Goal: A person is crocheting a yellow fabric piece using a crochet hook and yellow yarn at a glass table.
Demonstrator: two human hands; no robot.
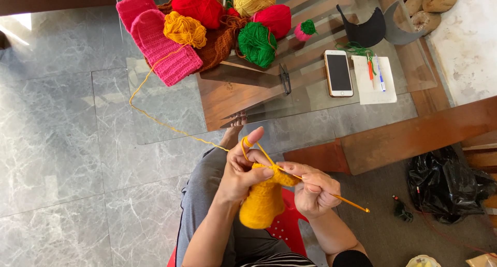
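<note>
Two hands crochet mid-stitch: left hand (243,168) pinches the yellow piece (261,199), yarn (155,119) looped over a finger; right hand (313,189) grips the hook (349,202), which seemingly must catch yarn next.

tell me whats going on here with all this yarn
A seated person is crocheting. The left hand grips a yellow crocheted piece and has the yellow strand looped over its raised forefinger. The right hand holds a crochet hook whose tip is at the top edge of the piece. The strand runs back up to a yellow yarn ball on the glass table, where more yarn balls, a pink knitted piece, a phone and a notepad with pens also lie.
</note>
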